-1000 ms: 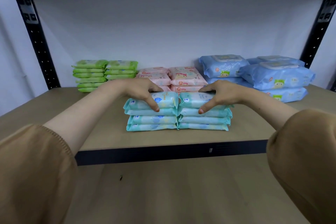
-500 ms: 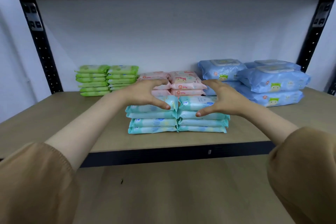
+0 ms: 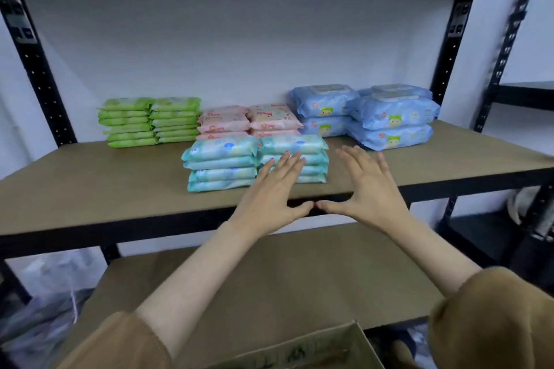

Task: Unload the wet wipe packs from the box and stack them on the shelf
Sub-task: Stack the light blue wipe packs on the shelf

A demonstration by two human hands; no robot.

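Hands: both came off the teal packs [image 3: 254, 160] since a second ago, when they were pressed down on the top of the two stacks. Now they'd pulled back toward the shelf [image 3: 90, 189] front edge.
Left hand [image 3: 274, 193]: flat, fingers spread, holding nothing, just in front of the right teal stack.
Right hand [image 3: 367, 186]: same deal, open and empty, thumb tip nearly meeting the left thumb.
What it meant: looked to me like that batch was squared up and let go, so placing was done for those packs.
Teal packs: sat near the front middle of the shelf, two stacks side by side and touching, four high each as far as I could count.
Long axis: ran left-right, parallel to the shelf edge, long sides facing the camera, flat faces up.
Other packs: green [image 3: 150, 121], pink [image 3: 248, 123] and blue [image 3: 365, 115] stacks were behind, along the back wall.
Box [image 3: 314, 350]: corner poked in at the bottom, contents not visible, so couldn't tell what was left.
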